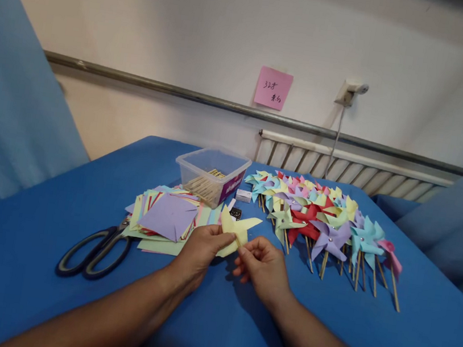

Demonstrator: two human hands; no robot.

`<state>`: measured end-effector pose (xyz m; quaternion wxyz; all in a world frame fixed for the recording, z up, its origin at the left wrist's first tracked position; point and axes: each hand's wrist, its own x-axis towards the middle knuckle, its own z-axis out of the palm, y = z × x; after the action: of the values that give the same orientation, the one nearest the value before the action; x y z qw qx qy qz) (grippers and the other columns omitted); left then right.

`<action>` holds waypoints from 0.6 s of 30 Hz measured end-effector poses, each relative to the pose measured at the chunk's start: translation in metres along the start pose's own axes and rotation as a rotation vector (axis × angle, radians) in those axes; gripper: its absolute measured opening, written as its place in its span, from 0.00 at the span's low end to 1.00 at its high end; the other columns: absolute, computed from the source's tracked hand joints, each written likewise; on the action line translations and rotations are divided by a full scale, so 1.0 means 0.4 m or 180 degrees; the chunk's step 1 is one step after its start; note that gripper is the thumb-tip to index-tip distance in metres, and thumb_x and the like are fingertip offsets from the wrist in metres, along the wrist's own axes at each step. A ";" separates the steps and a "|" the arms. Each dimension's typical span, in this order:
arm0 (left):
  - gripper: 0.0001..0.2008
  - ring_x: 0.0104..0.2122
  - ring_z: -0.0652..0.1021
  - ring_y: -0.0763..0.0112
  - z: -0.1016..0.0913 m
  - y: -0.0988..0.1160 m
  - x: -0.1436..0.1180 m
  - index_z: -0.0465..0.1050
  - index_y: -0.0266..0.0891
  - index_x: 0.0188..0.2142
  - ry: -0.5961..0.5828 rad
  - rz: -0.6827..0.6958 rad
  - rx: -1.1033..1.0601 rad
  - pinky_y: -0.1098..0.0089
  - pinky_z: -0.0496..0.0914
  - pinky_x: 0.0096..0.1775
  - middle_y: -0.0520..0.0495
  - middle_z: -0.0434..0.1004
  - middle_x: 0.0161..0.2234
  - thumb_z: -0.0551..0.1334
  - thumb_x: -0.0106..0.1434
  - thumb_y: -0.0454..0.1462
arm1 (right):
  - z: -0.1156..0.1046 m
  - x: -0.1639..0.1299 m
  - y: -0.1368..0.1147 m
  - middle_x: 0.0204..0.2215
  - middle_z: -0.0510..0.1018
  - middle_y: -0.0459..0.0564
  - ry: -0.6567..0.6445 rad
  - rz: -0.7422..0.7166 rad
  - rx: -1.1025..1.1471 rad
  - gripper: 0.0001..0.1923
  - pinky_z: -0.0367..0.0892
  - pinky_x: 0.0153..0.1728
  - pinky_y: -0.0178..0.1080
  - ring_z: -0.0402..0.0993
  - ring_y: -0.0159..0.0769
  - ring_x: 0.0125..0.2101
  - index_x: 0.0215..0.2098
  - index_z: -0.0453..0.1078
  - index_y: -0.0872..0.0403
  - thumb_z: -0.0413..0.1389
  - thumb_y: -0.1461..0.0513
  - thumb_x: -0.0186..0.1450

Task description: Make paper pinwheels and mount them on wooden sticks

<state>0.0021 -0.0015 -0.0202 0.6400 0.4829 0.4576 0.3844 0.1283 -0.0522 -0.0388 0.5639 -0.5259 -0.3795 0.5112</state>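
Observation:
A pale yellow paper pinwheel [235,229] is held up over the blue cloth, its points partly folded in. My left hand [203,245] grips it from the left, thumb pressed on the paper near the middle. On the right, my right hand [264,269] has thumb and forefinger closed at the pinwheel's centre edge; anything tiny between those fingertips is hidden. A stack of coloured paper squares [169,216] with slits lies left of my hands, a purple one on top. Beyond the pinwheel sit a small dark container [235,213] and a small white box [244,196].
Dark-handled scissors [96,252] lie at the left, blades under the paper. A clear plastic box [214,174] of wooden sticks stands behind the stack. Many finished pinwheels on sticks [329,239] cover the table's right side. A radiator [352,170] and rail run along the wall.

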 end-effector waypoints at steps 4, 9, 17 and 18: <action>0.11 0.19 0.68 0.74 0.000 -0.003 0.001 0.73 0.33 0.24 0.0026 -0.0074 -0.0107 0.73 0.57 0.23 0.49 0.71 0.19 0.67 0.51 0.40 | -0.002 -0.003 0.005 0.18 0.73 0.40 -0.0047 -0.0137 -0.0223 0.16 0.59 0.12 0.26 0.70 0.28 0.15 0.31 0.63 0.54 0.59 0.51 0.56; 0.10 0.21 0.71 0.71 0.010 0.014 -0.009 0.73 0.33 0.24 -0.0094 -0.0102 -0.0425 0.72 0.61 0.25 0.47 0.73 0.20 0.67 0.50 0.39 | -0.012 -0.020 -0.010 0.21 0.74 0.40 -0.0029 -0.1062 -0.1281 0.10 0.62 0.16 0.28 0.70 0.27 0.15 0.44 0.67 0.52 0.52 0.59 0.64; 0.07 0.23 0.71 0.73 0.020 0.033 -0.024 0.73 0.35 0.23 0.0094 -0.0318 -0.0710 0.72 0.65 0.29 0.51 0.73 0.21 0.68 0.48 0.36 | -0.026 -0.025 -0.029 0.38 0.81 0.52 0.0126 -0.2469 -0.2783 0.14 0.71 0.37 0.35 0.79 0.36 0.36 0.48 0.70 0.56 0.48 0.67 0.66; 0.07 0.24 0.72 0.73 0.020 0.034 -0.025 0.73 0.35 0.23 0.0091 -0.0328 -0.0746 0.72 0.65 0.29 0.51 0.73 0.21 0.68 0.48 0.37 | -0.025 -0.025 -0.027 0.38 0.81 0.52 0.0178 -0.2521 -0.2903 0.15 0.71 0.38 0.36 0.79 0.37 0.37 0.48 0.70 0.56 0.48 0.67 0.66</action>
<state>0.0062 -0.0097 -0.0038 0.7043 0.3752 0.4429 0.4087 0.1379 -0.0632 -0.0287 0.4388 -0.5466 -0.7124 0.0340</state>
